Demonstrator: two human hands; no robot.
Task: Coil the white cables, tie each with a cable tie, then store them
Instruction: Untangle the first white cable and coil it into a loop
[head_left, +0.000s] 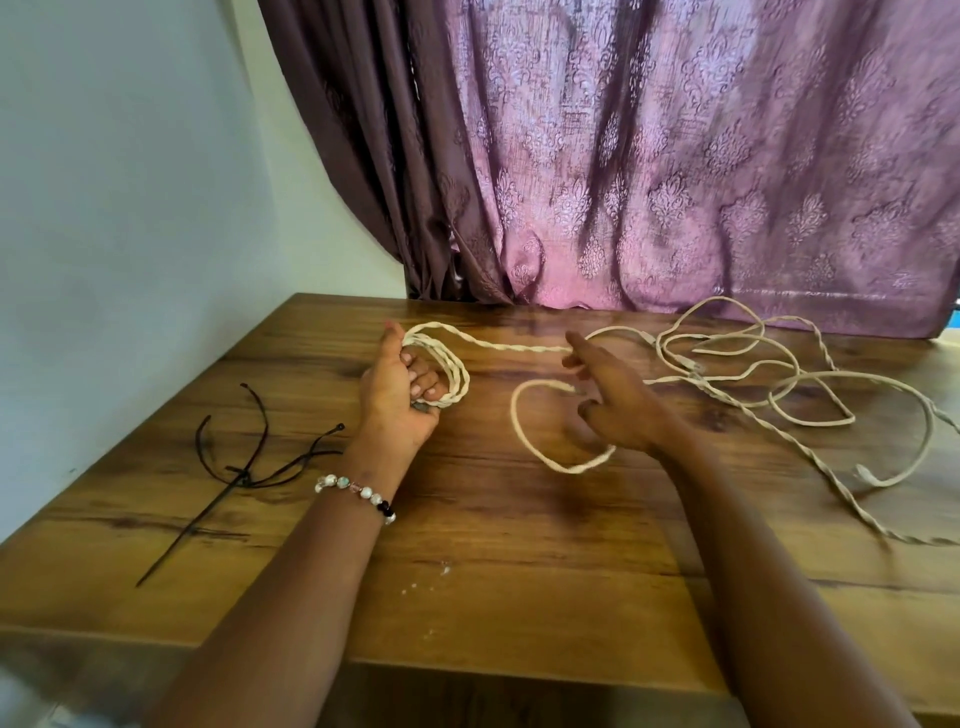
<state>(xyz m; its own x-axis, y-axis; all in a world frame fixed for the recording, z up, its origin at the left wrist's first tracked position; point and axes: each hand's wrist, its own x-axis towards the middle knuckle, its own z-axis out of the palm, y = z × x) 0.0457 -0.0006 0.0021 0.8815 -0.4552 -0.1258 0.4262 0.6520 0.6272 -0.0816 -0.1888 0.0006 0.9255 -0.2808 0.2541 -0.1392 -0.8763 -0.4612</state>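
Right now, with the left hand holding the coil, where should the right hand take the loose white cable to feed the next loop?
Probably the straight twisted run between the coil in the left hand and the right hand. Pinch it from above, near the right hand's fingertips: it lies taut and clear of the tangle farther right.

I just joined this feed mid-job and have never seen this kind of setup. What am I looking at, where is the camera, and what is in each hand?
There is no machine here: a person works bare-handed, and the one picture comes from a camera on their head, looking down at a wooden table. The left hand, with a bead bracelet on its wrist, has its grip closed on a small coil of twisted white cable. The right hand is open, fingers around the strand running from that coil. Loose white cable sprawls to the right. Black cable ties lie at left. A purple curtain hangs behind.
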